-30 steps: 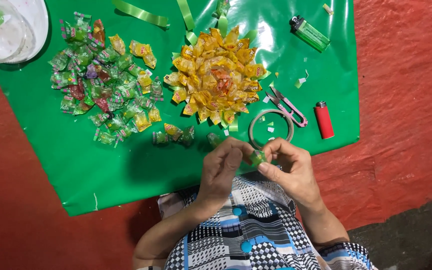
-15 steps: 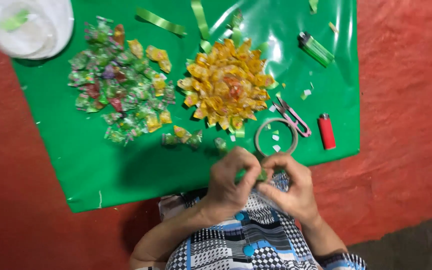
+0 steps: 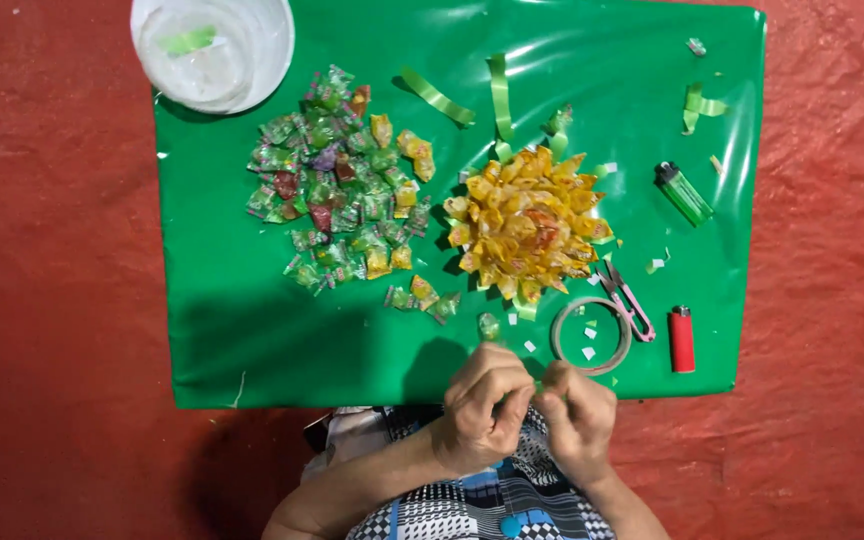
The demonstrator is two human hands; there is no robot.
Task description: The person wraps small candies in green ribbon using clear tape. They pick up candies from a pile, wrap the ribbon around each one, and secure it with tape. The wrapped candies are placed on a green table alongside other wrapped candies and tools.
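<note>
The yellow wrapper rosette [image 3: 524, 222] is sitting largely built mid-frame, loose wrappers [image 3: 342, 180] still piled upper left, while left hand [image 3: 485, 410] and right hand [image 3: 577, 415] are pinching closed on something too small to tell.

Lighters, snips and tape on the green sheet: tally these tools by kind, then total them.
Lighters: 2, one green lighter and one red lighter
Pink-handled snips: 1
Tape roll: 1
Total: 4

The left hand and right hand touch none of them.
</note>
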